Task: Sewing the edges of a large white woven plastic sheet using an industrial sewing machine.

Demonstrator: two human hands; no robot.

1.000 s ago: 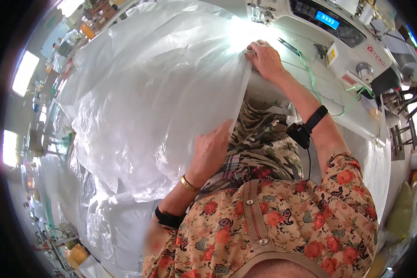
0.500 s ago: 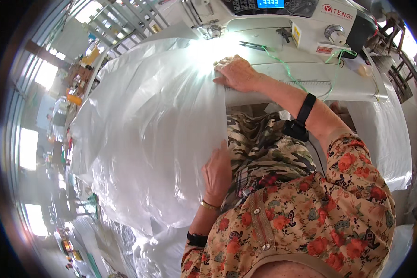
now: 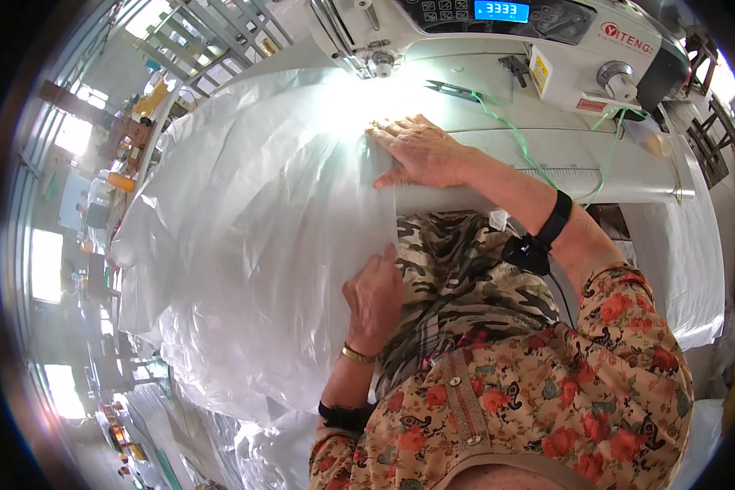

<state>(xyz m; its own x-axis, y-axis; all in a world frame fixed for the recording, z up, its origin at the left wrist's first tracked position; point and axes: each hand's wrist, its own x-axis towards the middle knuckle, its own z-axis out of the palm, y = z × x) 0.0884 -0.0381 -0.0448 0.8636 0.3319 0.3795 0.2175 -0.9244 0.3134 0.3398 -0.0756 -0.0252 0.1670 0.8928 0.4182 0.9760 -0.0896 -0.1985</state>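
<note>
My right hand lies flat, fingers spread and palm down, pressing the edge of the white plastic sheet onto the sewing table. It grips nothing; it only holds the sheet down, just short of the sewing machine needle. My left hand sits lower, fingers curled onto the sheet's near edge above my lap; whether it pinches the sheet or only rests there, I cannot tell. The sheet spreads from the machine across the table's left side and hangs in folds toward the floor. A green thread trails over the table by my right wrist.
</note>
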